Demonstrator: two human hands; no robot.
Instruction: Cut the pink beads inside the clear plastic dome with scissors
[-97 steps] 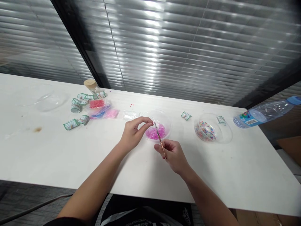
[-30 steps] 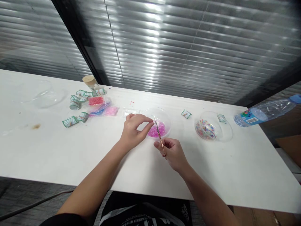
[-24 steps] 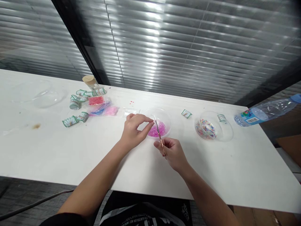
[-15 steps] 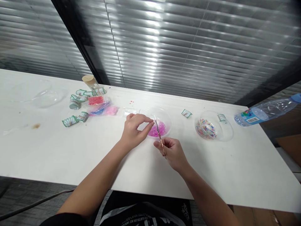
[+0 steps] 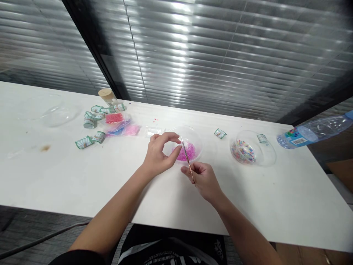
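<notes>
My right hand (image 5: 202,179) grips slim copper-coloured tweezers (image 5: 186,158), whose tips point up over a clear bowl (image 5: 197,141) holding pink beads (image 5: 187,152). My left hand (image 5: 160,152) hovers at the bowl's left rim, thumb and forefinger curved into a ring, their tips close to the tweezer tips. Whether anything sits between those fingers is too small to see.
A second clear bowl (image 5: 267,154) with mixed coloured beads (image 5: 242,151) lies to the right, with a water bottle (image 5: 314,131) beyond it. Small green-labelled packets (image 5: 91,121), bead bags (image 5: 121,127) and a cork-topped jar (image 5: 107,95) lie at the left, near an empty clear dish (image 5: 59,116).
My left forefinger has lifted away from the thumb, so the tight pinch has loosened into a ring. The right hand and tweezers have hardly moved.
</notes>
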